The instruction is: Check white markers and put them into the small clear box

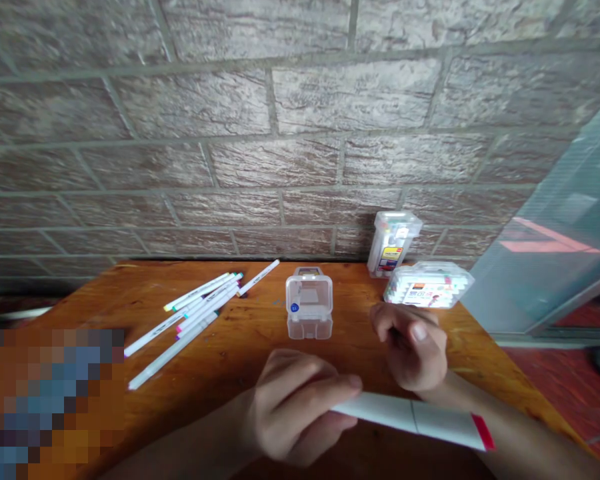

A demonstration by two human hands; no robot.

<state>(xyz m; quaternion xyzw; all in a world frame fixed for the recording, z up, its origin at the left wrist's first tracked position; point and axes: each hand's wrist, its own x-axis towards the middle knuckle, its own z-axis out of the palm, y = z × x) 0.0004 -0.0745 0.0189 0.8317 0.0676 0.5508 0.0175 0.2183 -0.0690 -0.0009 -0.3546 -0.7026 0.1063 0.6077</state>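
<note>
My left hand is closed round one end of a white marker with a red tip, which points to the right. To its right, my right hand hovers above the table, apart from the marker, with fingers curled in and nothing visible in them. Beyond the hands stands a small clear plastic box, its lid apparently raised. A marker with a round blue end shows in or behind the clear plastic; I cannot tell which. On the left lies a loose bunch of white markers with coloured ends.
A single marker lies near the wall. At the back right, a tall clear case stands behind a wider case of markers. The brick wall borders the wooden table at the back. A blurred patch hides the lower left corner.
</note>
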